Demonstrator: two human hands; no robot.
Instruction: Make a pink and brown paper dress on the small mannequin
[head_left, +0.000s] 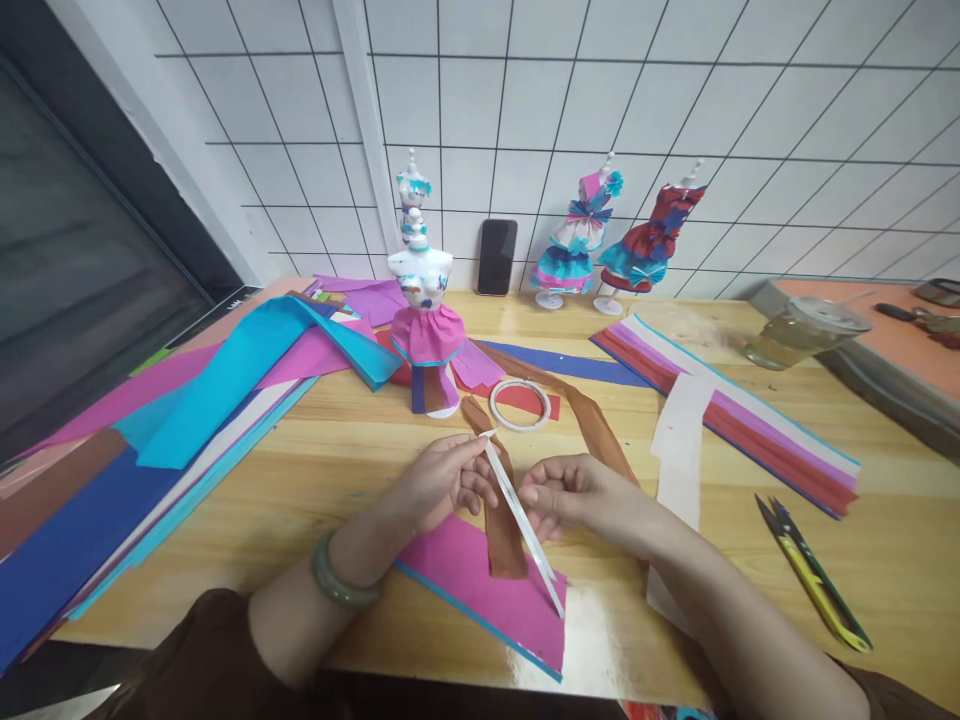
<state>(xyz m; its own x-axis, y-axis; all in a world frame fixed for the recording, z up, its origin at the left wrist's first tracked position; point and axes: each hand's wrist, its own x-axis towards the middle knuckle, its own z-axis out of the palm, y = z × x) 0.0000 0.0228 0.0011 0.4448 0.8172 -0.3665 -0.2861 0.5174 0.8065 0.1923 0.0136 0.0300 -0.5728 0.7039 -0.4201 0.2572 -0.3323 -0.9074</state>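
My left hand pinches the upper end of a narrow white strip between thumb and fingers. The strip slants down to the right, its lower end over a pink crepe paper piece with a blue edge. My right hand is beside the strip's middle, thumb and fingers curled together; whether it grips anything is hidden. Beneath the strip a brown crepe paper strip lies on the pink piece. Beyond my hands rests a thin white ring, like a tape roll.
A small mannequin in a pink paper skirt stands ahead. Two dressed mannequins, one white and blue, one red and blue, stand near a phone. Yellow thread snips lie right. Crepe sheets cover the left; a glass cup stands right.
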